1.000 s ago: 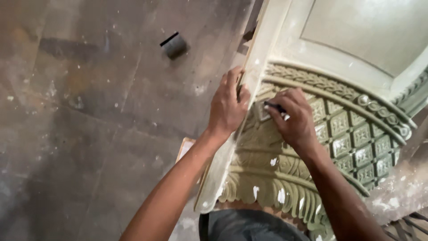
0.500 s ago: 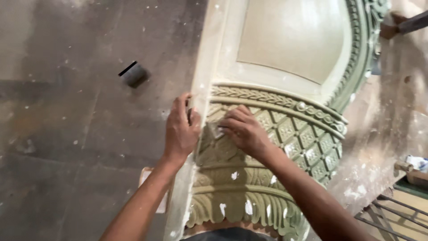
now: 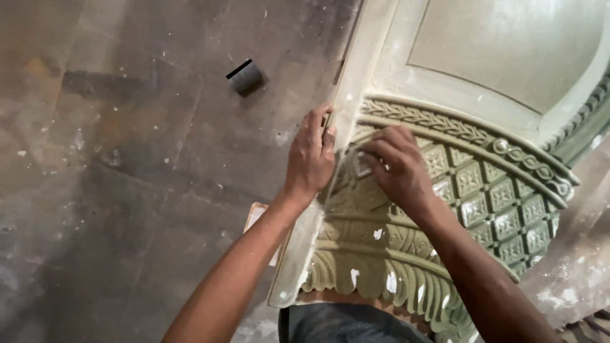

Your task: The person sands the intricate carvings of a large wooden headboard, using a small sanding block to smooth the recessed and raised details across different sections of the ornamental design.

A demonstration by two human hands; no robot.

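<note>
While the carved green panel [image 3: 406, 254] leans over the person's lap | left hand [image 3: 310, 159] clamps its pale left edge, steadying it | right hand [image 3: 397, 168], fingers curled, presses something small, unclear, onto the lattice carving | beyond the panel's left edge, a dark block [image 3: 244, 77] lies on the floor [image 3: 127, 159]

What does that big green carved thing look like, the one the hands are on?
The carved panel is pale green and looks like painted plaster or wood. It has a fan of small square flower tiles, a braided band, a leaf border near the bottom and a smooth plain part at the top. White specks and chips dot it. It leans over a dusty floor. The left hand grips its pale edge; the right hand presses on the tiles.
</note>
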